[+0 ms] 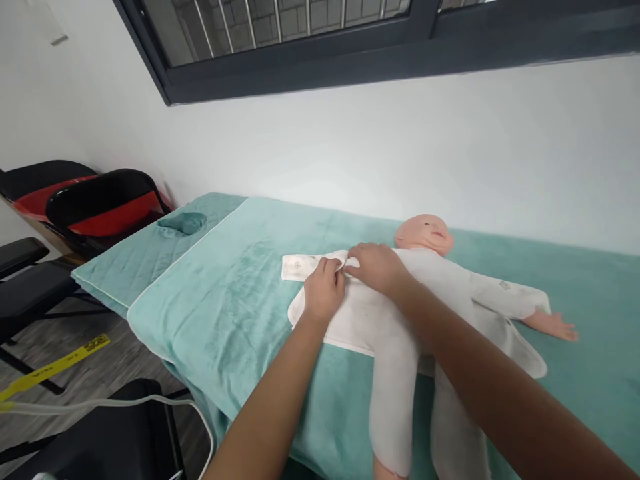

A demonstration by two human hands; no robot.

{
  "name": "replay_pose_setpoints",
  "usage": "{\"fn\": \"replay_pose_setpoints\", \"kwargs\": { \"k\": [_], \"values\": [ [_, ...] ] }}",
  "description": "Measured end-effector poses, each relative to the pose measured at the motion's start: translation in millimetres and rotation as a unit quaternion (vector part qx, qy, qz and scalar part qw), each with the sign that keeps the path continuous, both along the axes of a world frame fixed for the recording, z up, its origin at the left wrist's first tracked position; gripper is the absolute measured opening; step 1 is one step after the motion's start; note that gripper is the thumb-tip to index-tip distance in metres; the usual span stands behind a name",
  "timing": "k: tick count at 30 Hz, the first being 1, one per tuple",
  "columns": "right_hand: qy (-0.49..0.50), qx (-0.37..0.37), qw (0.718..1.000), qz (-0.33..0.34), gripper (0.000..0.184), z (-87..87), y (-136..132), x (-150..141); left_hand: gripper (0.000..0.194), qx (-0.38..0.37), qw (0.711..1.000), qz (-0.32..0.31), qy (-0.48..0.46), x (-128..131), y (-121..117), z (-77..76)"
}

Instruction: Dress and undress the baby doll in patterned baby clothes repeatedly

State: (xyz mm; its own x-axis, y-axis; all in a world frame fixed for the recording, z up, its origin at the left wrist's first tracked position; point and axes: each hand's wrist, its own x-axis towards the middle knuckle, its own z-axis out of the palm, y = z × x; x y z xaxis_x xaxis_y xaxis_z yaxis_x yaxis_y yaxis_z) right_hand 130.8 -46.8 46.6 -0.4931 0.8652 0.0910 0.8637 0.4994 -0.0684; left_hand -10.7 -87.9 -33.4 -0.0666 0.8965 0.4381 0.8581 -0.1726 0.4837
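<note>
A baby doll (pixel 425 230) in white clothing lies on its back on a green padded bed cover. A white baby jacket (pixel 345 320) is spread under and around its body. One sleeve covers the doll's arm on the right, where the doll's hand (pixel 553 325) sticks out of the cuff. The other sleeve (pixel 299 267) stretches out flat to the left. My left hand (pixel 325 290) pinches this sleeve's fabric near its middle. Right beside it, my right hand (pixel 379 268) is closed on the sleeve closer to the doll's shoulder. The doll's other hand is not visible.
The green bed cover (pixel 210 293) runs along a white wall below a dark-framed window (pixel 300 50). A quilted section with a hole (pixel 183 223) is at its left end. Black chairs (pixel 113 200) stand at left, and a pale cable (pixel 125 402) hangs by the bed's front edge.
</note>
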Motion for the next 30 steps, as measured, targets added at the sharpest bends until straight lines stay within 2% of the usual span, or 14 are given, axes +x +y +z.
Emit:
{"fn": "replay_pose_setpoints", "kwargs": {
  "k": [2, 4, 7, 8, 9, 12, 14, 18, 23, 30],
  "values": [
    [0.107, 0.025, 0.992, -0.056, 0.029, 8.0, -12.0, 18.9, 0.026, -0.015, 1.0, 0.022, -0.007, 0.1, 1.5, 1.2],
    [0.217, 0.072, 0.963, -0.145, 0.027, 11.2, -28.8, 48.4, 0.026, -0.027, 0.999, 0.036, -0.01, 0.6, 2.9, 2.0],
    [0.257, 0.141, 0.903, -0.313, 0.025, 1.6, -55.0, 102.0, 0.026, -0.041, 0.998, 0.039, -0.005, 1.4, 4.3, 2.5],
    [0.246, 0.127, 0.888, -0.366, 0.031, -4.9, -62.1, 118.3, 0.026, -0.043, 0.998, 0.04, -0.002, 1.7, 4.4, 2.6],
    [0.236, 0.088, 0.885, -0.392, 0.037, -12.1, -67.9, 132.1, 0.026, -0.044, 0.998, 0.041, 0.0, 1.9, 4.4, 2.7],
    [0.283, -0.003, 0.869, -0.406, 0.046, -30.2, -77.2, 155.4, 0.027, -0.038, 0.998, 0.045, 0.009, 2.5, 3.1, 3.4],
    [0.316, -0.013, 0.857, -0.408, 0.048, -35.2, -78.3, 158.8, 0.027, -0.032, 0.998, 0.043, 0.016, 3.0, 1.1, 4.0],
    [0.3, -0.052, 0.868, -0.393, 0.05, -34.2, -79.3, 159.5, 0.029, -0.03, 0.997, 0.06, 0.027, 3.7, -4.8, 3.7],
    [0.362, -0.107, 0.84, -0.389, 0.054, -33.6, -86.9, 161.2, 0.032, -0.04, 0.993, 0.104, 0.043, 2.7, -10.7, 0.4],
    [0.439, -0.13, 0.832, -0.312, 0.046, -27.7, -94.7, 144.8, 0.033, -0.005, 0.995, 0.085, 0.043, 1.6, -11.4, -2.2]
  ]
}}
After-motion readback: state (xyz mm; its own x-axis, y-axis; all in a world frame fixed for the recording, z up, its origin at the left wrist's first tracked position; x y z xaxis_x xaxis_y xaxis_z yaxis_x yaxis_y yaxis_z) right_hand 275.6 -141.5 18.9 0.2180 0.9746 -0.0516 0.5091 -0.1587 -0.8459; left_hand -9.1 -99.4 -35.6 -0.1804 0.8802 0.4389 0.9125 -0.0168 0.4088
